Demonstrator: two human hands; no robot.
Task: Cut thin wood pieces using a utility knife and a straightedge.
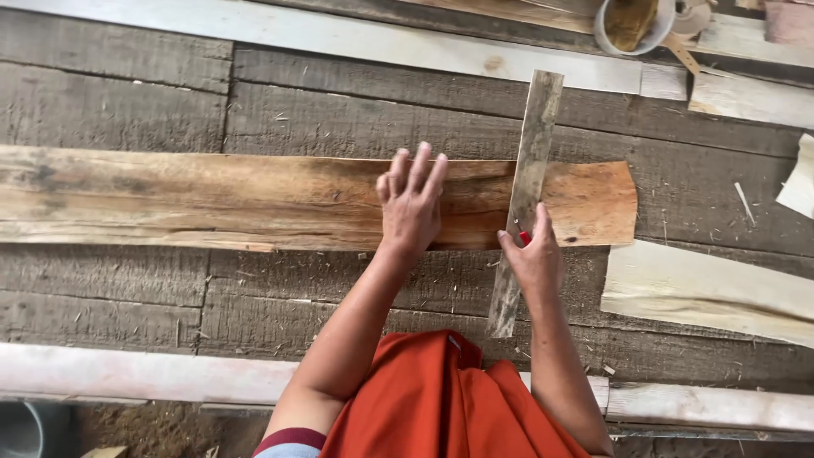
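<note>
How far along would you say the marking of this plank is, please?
Done: the grey strip already lies across the long plank. In hand: the left hand presses the plank flat; the right hand holds a red marker against the strip. Left: no drawn line shows yet.

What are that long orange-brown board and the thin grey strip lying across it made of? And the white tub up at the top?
The long board looks like raw, unfinished wood: orange-brown grain, rough uneven edges. The thin strip also seems to be wood, greyed and weathered, with no paint visible. The left hand lies flat on the board; the right hand holds something small and red against the strip. The white tub is probably plastic, smooth and glossy.
</note>
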